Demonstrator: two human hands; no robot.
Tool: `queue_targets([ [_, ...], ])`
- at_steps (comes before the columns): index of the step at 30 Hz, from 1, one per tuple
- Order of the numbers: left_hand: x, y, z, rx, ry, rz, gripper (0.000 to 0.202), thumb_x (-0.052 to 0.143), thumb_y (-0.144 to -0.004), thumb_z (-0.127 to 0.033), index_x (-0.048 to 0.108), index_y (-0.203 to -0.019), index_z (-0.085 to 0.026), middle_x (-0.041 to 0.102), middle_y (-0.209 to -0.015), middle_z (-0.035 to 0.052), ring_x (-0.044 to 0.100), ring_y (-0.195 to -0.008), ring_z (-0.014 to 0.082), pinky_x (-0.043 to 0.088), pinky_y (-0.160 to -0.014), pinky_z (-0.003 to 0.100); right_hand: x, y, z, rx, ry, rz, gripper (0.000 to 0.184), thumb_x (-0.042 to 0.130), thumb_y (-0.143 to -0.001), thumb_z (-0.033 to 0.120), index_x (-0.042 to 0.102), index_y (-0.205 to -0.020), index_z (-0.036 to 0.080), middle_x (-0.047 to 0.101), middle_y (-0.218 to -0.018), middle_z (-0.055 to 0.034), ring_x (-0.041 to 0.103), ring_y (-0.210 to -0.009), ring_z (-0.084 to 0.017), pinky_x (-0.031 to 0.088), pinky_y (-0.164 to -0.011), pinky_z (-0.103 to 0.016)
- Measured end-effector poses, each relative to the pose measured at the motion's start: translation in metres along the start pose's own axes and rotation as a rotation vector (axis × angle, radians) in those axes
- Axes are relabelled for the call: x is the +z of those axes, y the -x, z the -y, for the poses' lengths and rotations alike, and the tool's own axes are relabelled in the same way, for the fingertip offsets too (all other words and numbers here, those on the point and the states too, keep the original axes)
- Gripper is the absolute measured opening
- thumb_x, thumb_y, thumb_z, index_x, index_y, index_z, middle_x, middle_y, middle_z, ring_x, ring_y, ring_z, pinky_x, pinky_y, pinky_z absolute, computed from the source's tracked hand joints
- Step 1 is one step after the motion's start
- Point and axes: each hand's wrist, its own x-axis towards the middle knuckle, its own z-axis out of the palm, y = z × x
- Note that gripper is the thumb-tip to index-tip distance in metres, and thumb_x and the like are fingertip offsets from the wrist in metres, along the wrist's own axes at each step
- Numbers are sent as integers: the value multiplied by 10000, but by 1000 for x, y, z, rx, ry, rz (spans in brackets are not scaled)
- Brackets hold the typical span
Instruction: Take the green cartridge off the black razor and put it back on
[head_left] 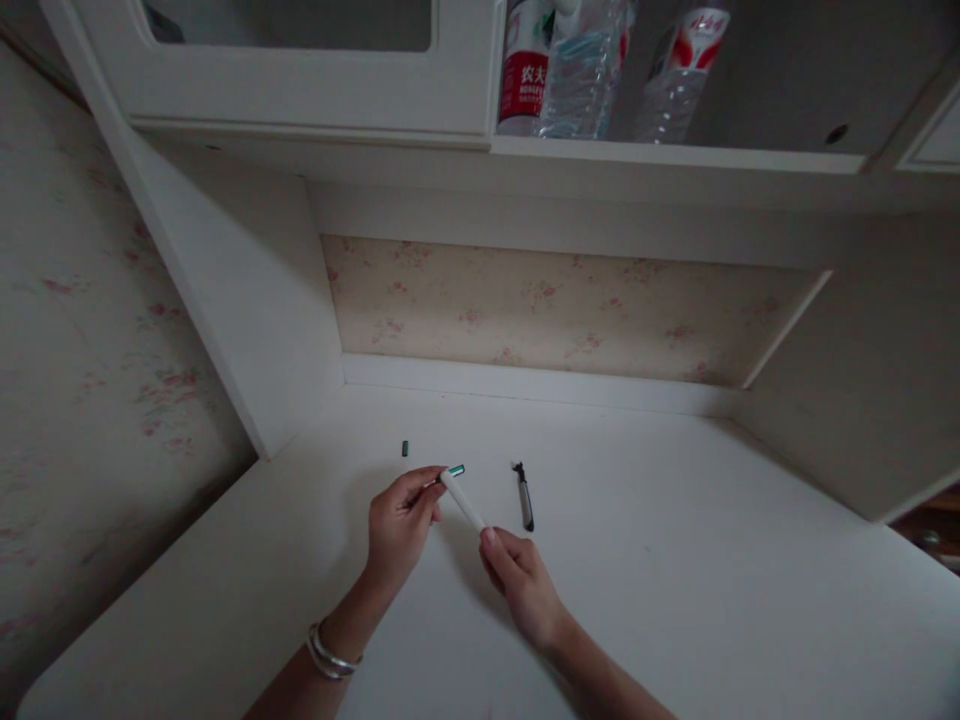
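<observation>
On the left, floral wallpaper (157, 390) covers the wall beside a white side panel (217, 290). A silver bangle (330, 657) circles the left wrist. The left hand (399, 520) comes in from the near side, its grip pinching the left end of a green head (457, 470). Just beyond it, a small green piece (405, 448) lies on the white surface (712, 570).

The green head sits at the far end of a white handle (463, 500), raised over the middle of the surface and slanting towards near right. The right hand (521, 585) has its grip closed on the near end of that handle, thumb on top.

Farther off, on the shelf (675, 158) above, stands a bottle with a red label (523, 85); it reads 农夫 in white, with "NONGF" under it, the rest of the word covered by the clear ribbed bottle (579, 85) to its right. Below, just right of the white handle and touching neither hand, a slim black-and-grey razor handle (525, 497) lies on the surface. Farther right on the shelf is a bottle with a red-and-white label (684, 65), its lettering too blurred to read.
</observation>
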Motion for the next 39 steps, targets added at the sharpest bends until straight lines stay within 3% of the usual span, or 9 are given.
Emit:
queue_targets([
  [2, 1, 0, -1, -33, -2, -8, 193, 636, -799, -304, 645, -932, -164, 610, -574, -21, 521, -439, 91, 442, -424, 184, 0, -1, -2, -1, -3, -42, 506, 389, -912, 579, 399, -600, 180, 328, -546, 37, 286, -505, -105, 205, -464, -240],
  [6, 2, 0, -2, -49, 7, 2, 182, 645, -782, -308, 653, -903, -173, 631, -622, -12, 521, -446, 87, 435, -427, 183, -3, -2, -7, 14, -40, -127, 492, 398, -907, 581, 392, -614, 185, 312, -553, 40, 268, -499, -104, 197, -456, -240],
  [13, 3, -2, 0, -167, 52, -4, 236, 677, -748, -350, 658, -887, -161, 570, -525, -26, 489, -435, 88, 381, -406, 177, 0, 0, -5, -4, -23, -87, 503, 397, -905, 585, 422, -610, 178, 323, -546, 37, 291, -502, -106, 209, -454, -235],
  [21, 7, -3, -1, -318, 276, 78, 286, 712, -719, -355, 640, -884, -134, 638, -655, 19, 458, -420, 65, 331, -375, 177, -2, 0, -5, 6, -3, -106, 503, 386, -902, 594, 436, -621, 179, 320, -535, 42, 303, -493, -109, 223, -457, -232],
  [26, 7, -2, 2, -342, 328, 114, 263, 715, -724, -340, 638, -861, -129, 615, -604, 7, 475, -431, 74, 330, -389, 181, -1, -1, -4, -12, 77, -81, 500, 379, -912, 573, 457, -621, 175, 349, -539, 37, 337, -507, -113, 246, -474, -231],
  [32, 6, -3, 0, -396, 473, 144, 243, 720, -731, -304, 648, -888, -133, 673, -828, 73, 496, -490, 63, 351, -430, 183, -3, -3, -8, -28, 87, -158, 486, 370, -916, 565, 440, -627, 181, 350, -542, 37, 328, -505, -115, 234, -472, -237],
  [36, 6, -3, -1, -442, 590, 146, 204, 736, -715, -282, 655, -841, -144, 645, -709, 26, 491, -503, 62, 351, -455, 174, -2, -2, -6, -54, 136, -116, 494, 367, -923, 551, 451, -615, 174, 360, -546, 34, 344, -521, -117, 248, -488, -237],
  [39, 5, -3, -1, -469, 630, 134, 211, 737, -714, -281, 659, -853, -143, 657, -760, 43, 496, -523, 60, 359, -476, 175, -3, -2, -6, -47, 132, -122, 490, 372, -920, 552, 449, -615, 176, 356, -548, 36, 342, -522, -117, 248, -486, -235],
])
